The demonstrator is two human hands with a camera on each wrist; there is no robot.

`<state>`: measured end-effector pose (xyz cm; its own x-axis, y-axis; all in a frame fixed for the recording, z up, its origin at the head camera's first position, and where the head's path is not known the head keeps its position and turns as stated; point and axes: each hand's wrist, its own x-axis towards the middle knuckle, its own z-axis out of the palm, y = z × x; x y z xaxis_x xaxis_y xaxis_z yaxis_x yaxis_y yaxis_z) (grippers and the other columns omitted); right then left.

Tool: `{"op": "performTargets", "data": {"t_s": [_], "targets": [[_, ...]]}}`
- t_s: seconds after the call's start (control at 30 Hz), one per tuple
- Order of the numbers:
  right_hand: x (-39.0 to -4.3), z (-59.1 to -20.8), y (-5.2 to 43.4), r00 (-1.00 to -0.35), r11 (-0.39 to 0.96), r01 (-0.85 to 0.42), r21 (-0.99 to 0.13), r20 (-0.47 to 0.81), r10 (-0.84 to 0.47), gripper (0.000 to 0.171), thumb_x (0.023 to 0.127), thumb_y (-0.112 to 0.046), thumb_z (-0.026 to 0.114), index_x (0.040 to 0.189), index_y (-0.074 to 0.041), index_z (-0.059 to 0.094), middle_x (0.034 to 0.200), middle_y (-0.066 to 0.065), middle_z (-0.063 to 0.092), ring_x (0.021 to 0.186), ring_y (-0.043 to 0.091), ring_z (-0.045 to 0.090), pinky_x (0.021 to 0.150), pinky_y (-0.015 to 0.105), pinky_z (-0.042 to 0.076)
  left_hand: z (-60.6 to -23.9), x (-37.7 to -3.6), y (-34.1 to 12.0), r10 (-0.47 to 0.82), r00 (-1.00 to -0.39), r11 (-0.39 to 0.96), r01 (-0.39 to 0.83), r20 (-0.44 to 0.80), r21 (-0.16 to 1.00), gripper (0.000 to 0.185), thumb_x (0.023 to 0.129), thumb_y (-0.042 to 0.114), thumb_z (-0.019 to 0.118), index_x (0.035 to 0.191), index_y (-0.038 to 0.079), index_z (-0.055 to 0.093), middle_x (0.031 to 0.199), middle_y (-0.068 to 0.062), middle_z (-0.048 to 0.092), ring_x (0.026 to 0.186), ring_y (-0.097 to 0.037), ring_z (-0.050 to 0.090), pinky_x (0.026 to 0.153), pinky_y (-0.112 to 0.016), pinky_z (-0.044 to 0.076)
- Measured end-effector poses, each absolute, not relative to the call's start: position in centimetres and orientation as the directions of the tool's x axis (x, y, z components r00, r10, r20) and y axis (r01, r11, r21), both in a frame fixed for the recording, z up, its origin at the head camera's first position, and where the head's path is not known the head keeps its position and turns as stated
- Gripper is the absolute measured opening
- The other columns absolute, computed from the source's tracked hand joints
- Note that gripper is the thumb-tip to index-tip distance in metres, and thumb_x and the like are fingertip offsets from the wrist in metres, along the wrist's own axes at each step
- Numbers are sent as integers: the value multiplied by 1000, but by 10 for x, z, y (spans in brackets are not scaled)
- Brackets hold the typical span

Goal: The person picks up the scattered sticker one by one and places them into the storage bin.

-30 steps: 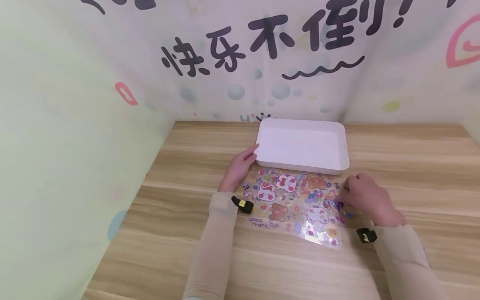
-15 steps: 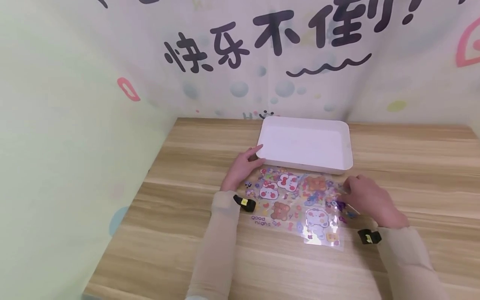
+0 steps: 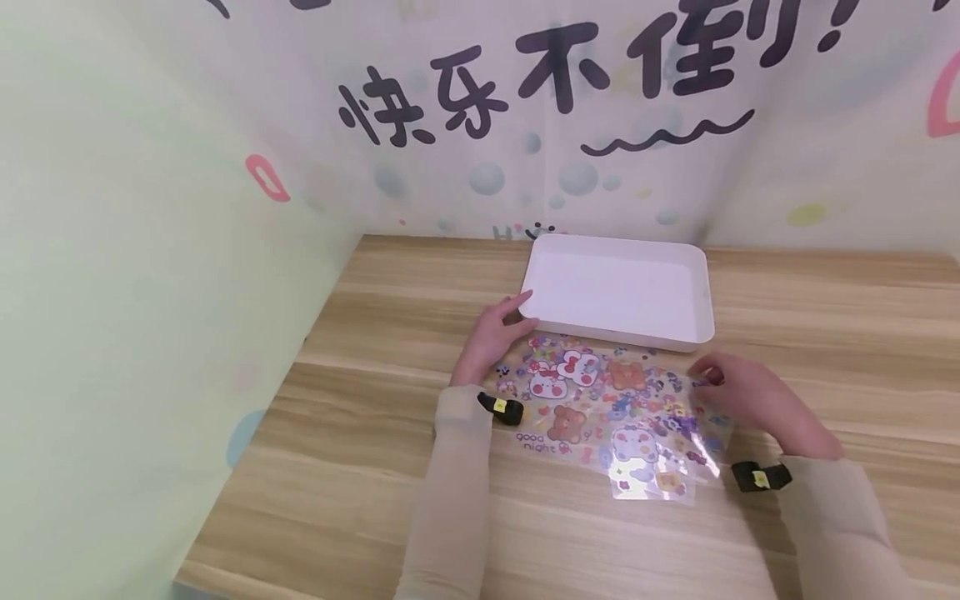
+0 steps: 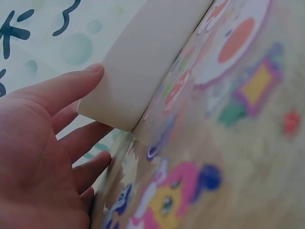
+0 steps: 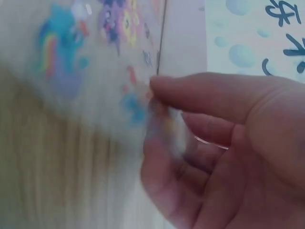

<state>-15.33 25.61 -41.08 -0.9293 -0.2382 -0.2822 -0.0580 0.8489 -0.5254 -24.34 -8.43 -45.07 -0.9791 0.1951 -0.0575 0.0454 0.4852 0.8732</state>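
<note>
My left hand (image 3: 491,337) holds the near left corner of a shallow white tray (image 3: 615,335), its thumb on the front wall and the other fingers round the left side. In the left wrist view, the thumb tip lies against the tray wall (image 4: 138,67). Transparent sticker sheets (image 3: 592,408), printed with bunnies, bears and small figures, lie overlapping in front of the tray. My right hand (image 3: 750,400) pinches the right edge of a clear sticker sheet (image 5: 62,86) between thumb and forefinger. That edge is raised and blurred in the right wrist view.
A wood-grain table (image 3: 360,417) carries everything. Behind it hangs a pale cloth (image 3: 450,192) with dark lettering and bubbles, and a light green wall covering (image 3: 150,333) stands on the left. Each wrist wears a black strap (image 3: 761,477).
The right hand has moved slightly right, drawing the pinched sheet rightwards so that its right part spreads past the sheet beneath. The left hand stays at the tray corner; the head view has shifted slightly.
</note>
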Motion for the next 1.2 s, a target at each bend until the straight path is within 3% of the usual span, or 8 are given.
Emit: {"op": "performTargets", "data": {"t_s": [0.1,0.27,0.57,0.77,1.2], "targets": [[-154,-411,263,-943,843,-85,-531,-231,-240,28,85,-27,59,101,-4,59,91,11,61,79,24,53,62,34,45,-452,-244,-83,204,-978,503,70,-39,861,50,81,43,61,127,42,43,141,2,34,130,-18,26,104,-44,20],[-154,-410,270,-948,825,-75,-561,-217,-234,31,87,-37,55,95,-7,59,84,5,59,71,20,50,55,29,41,-456,-244,-83,203,-979,519,93,-17,850,47,81,46,59,125,43,45,133,7,43,123,-15,36,101,-38,27],[-154,-408,281,-947,770,13,-638,-255,-196,48,87,-49,49,103,-5,57,67,4,53,53,16,46,44,28,39,-458,-244,-82,186,-983,533,103,2,840,39,81,48,57,119,43,50,124,9,49,113,-13,44,97,-39,33],[-154,-404,296,-943,743,69,-665,-286,-169,54,87,-52,45,109,-4,55,64,4,46,53,17,44,45,29,37,-457,-243,-83,173,-985,515,111,24,850,18,81,43,60,93,30,58,103,11,56,99,-9,49,90,-36,39],[-150,-391,321,-940,613,138,-778,-298,-166,56,89,-47,44,119,1,46,65,0,41,52,15,39,48,33,35,-456,-242,-86,154,-987,501,109,35,858,23,78,40,65,84,20,55,101,10,53,92,-9,49,83,-29,41]]}}
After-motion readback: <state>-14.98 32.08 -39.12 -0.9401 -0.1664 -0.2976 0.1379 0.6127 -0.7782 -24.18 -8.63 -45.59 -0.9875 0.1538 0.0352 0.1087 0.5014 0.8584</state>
